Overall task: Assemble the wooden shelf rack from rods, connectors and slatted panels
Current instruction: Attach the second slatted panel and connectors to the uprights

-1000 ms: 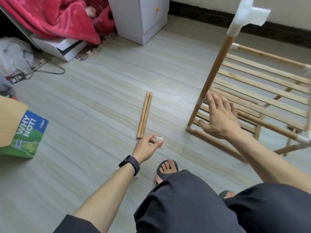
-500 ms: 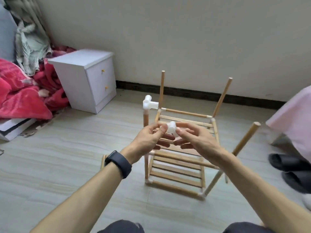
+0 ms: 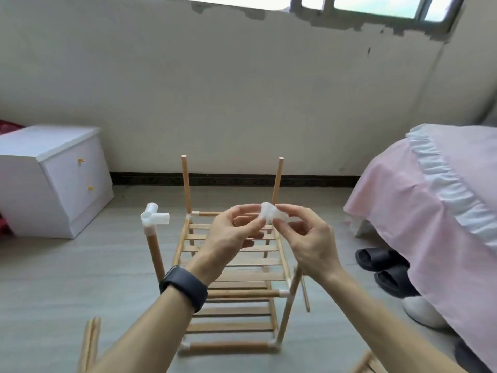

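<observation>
both hands (image 3: 231, 235) (image 3: 309, 238) pinch white connector (image 3: 270, 212)

1.0 s ago to now: the connector (image 3: 271, 212) was lifted off the floor (image 3: 80, 265) beside the rack (image 3: 236, 275) by the left hand (image 3: 231, 232). The right hand (image 3: 309, 238) was brought off the rack's near post. The connector is now pinched by both hands above the rack's upper panel. Since 0.5 s ago it was raised slightly, up against the rack's rear right rod (image 3: 277, 181).
</observation>
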Demonstrator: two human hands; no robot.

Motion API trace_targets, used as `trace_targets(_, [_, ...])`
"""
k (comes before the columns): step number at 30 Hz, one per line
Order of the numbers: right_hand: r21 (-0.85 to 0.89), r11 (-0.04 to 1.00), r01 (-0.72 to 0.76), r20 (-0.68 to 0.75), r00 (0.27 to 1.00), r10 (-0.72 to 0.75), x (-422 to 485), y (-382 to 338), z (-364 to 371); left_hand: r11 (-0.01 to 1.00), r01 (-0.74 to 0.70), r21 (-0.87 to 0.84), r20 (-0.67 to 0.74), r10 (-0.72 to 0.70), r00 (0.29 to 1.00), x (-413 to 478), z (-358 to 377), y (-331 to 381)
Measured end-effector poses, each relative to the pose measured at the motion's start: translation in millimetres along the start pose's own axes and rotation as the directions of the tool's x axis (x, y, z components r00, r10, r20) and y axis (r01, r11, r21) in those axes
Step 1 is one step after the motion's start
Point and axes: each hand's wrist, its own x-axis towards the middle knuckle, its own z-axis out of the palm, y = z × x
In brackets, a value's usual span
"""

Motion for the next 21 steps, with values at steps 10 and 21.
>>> trace_targets(10, [-0.231,0.956,0.180,-0.005,0.982,-0.186,-6.6,9.3,-17.1,0.920,-0.289,0.263,0.016,0.296,0.955,-4.7,24.5,17.9])
trace_targets(21, [-0.115,0.970,0.215,-0.142,0.963,-0.230,-8.5,13.4,-25.6,0.979,-0.173,0.111,0.031,0.170,0.985,4.9,32.2,5.3])
